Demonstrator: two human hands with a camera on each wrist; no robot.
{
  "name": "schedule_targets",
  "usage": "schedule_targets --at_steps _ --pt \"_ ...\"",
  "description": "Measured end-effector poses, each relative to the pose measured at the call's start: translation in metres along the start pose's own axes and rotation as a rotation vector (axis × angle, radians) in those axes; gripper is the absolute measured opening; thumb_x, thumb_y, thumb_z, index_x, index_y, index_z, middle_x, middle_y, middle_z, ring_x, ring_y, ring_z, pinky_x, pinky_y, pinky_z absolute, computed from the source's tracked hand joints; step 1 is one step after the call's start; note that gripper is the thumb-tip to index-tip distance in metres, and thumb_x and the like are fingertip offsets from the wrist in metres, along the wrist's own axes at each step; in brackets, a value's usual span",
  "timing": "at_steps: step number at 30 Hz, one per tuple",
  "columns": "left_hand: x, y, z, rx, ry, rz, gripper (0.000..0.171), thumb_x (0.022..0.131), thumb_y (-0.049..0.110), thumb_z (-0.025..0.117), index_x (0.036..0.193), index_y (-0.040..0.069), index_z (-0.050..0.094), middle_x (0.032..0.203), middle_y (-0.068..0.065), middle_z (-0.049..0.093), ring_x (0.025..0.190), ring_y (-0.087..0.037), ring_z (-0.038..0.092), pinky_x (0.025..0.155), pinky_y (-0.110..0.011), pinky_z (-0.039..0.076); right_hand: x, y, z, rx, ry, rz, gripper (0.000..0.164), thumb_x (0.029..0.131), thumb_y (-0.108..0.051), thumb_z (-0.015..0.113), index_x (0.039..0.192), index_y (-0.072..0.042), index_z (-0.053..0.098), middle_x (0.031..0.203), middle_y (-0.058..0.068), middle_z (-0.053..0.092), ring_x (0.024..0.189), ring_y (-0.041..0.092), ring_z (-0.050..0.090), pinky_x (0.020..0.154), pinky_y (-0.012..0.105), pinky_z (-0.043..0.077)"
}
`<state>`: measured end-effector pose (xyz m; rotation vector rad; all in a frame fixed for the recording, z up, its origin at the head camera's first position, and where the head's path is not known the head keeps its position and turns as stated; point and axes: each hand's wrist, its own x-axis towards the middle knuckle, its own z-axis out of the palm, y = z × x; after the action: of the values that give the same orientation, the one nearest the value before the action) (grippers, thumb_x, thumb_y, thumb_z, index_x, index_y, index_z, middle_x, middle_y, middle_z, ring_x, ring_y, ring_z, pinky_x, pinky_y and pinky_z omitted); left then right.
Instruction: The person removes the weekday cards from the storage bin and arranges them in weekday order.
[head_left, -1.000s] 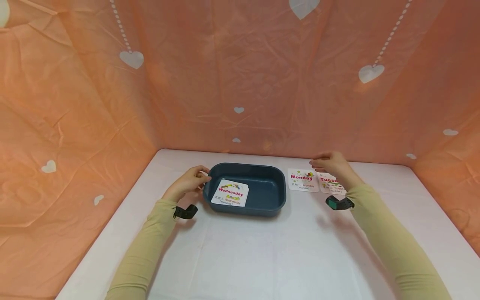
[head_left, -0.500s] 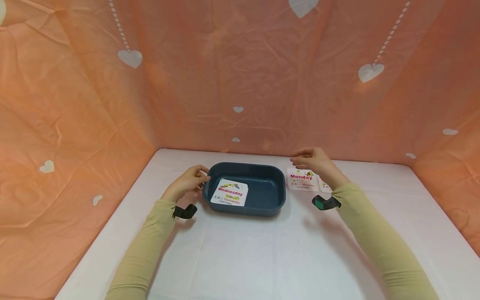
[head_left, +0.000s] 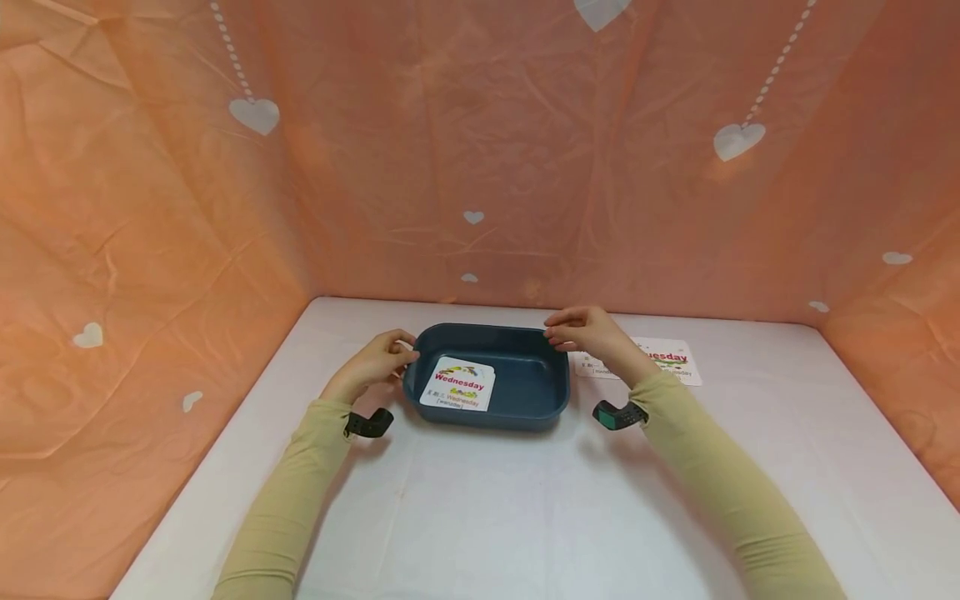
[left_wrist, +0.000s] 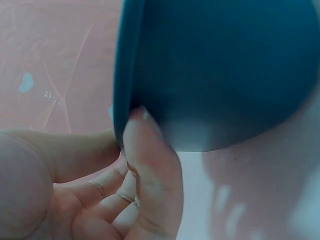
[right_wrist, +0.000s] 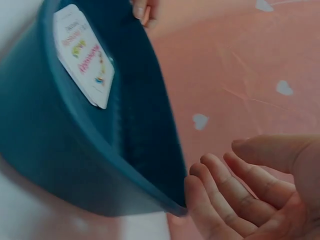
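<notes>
A dark blue-green rectangular tray [head_left: 528,422] stands on the white table, with a small stack of word cards [head_left: 459,385] inside, "Wednesday" on top. My left hand [head_left: 375,362] pinches the tray's left rim between thumb and finger; the left wrist view shows the thumb [left_wrist: 152,170] against the wall. At the tray's right end my right hand [head_left: 596,337] hovers by the back corner, holding nothing. In the right wrist view its loosely bent fingers [right_wrist: 240,195] lie beside the rim. Under and beyond that hand are a "Tuesday" card [head_left: 675,362] and a mostly covered "Monday" card [head_left: 592,367].
A white cloth covers the table [head_left: 480,517]. Orange curtain [head_left: 480,167] with white hearts walls off the back and both sides. Each wrist carries a black strap [head_left: 369,423] with a small device.
My right hand has moved left from above the Tuesday card, over the Monday card, to the tray's back right corner. My left hand keeps its hold on the tray rim.
</notes>
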<state>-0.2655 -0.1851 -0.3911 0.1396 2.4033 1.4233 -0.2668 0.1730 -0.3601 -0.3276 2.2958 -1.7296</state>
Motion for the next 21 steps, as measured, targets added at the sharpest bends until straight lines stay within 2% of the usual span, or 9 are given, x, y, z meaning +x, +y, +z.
schedule_targets --at_steps 6,12,15,21 --pt "-0.001 0.001 -0.001 -0.007 -0.003 -0.003 0.035 0.099 0.013 0.054 0.129 -0.001 0.044 0.091 -0.019 0.056 0.067 -0.019 0.052 0.056 -0.033 0.048 0.004 0.004 0.016 -0.008 -0.022 0.011 0.034 0.094 -0.005 0.059 0.121 0.015 0.054 0.115 0.029 0.060 0.106 0.039 0.059 0.085 0.038 0.051" --pt "-0.002 0.002 -0.002 -0.006 -0.007 -0.005 0.036 0.099 0.014 0.053 0.130 -0.002 0.042 0.094 -0.021 0.055 0.069 -0.020 0.051 0.058 -0.034 0.048 0.009 -0.002 0.026 -0.065 -0.070 0.016 0.033 0.095 -0.005 0.057 0.121 0.016 0.054 0.115 0.031 0.060 0.105 0.042 0.059 0.087 0.043 0.049" --pt "-0.003 0.003 -0.002 -0.011 -0.006 -0.022 0.035 0.099 0.014 0.053 0.130 0.000 0.043 0.094 -0.021 0.055 0.068 -0.020 0.051 0.059 -0.034 0.048 0.012 -0.003 0.031 -0.092 -0.105 0.032 0.034 0.095 -0.006 0.058 0.121 0.015 0.055 0.115 0.029 0.060 0.105 0.041 0.059 0.088 0.045 0.048" --pt "-0.001 0.004 -0.001 -0.009 -0.012 -0.009 0.034 0.099 0.013 0.053 0.128 -0.001 0.044 0.092 -0.021 0.056 0.067 -0.019 0.051 0.057 -0.032 0.048 0.021 -0.001 0.041 -0.164 -0.139 0.086 0.034 0.094 -0.007 0.060 0.121 0.013 0.057 0.113 0.026 0.063 0.103 0.039 0.061 0.087 0.044 0.050"
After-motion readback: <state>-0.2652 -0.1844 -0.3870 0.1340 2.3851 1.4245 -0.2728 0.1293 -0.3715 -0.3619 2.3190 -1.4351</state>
